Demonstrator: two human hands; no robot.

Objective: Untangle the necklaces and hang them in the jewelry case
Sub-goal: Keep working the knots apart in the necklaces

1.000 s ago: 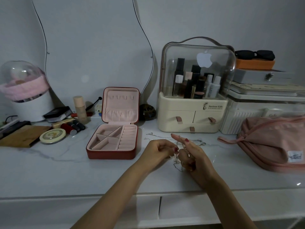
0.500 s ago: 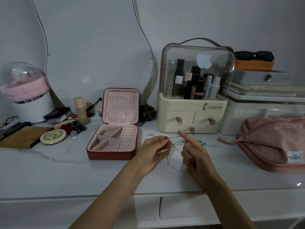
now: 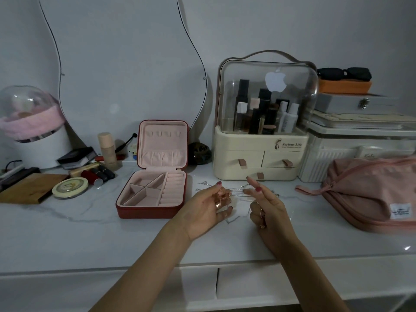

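Near the middle of the frame, the left hand is turned palm up with its fingers curled around a bunched rose-gold necklace. Just right of it, the right hand has its lower fingers curled on another bit of chain, while its forefinger and thumb stick out toward the left hand; whether they pinch a strand I cannot tell. Thin silver chains run between the two hands, their long axis lying left to right across the frame, with loose ends trailing on the white marble tabletop behind the hands and a short loop hanging below them.

The red jewelry case stands open left of the hands, lid upright, its pink hooks facing the camera and its divided tray showing. Behind the hands sits a cream cosmetics organiser with a clear dome and drawers. A pink zip pouch lies at the right edge. At the left are lipsticks, a round tin and a wooden board. A wavy-edged mirror leans on the wall behind the case.
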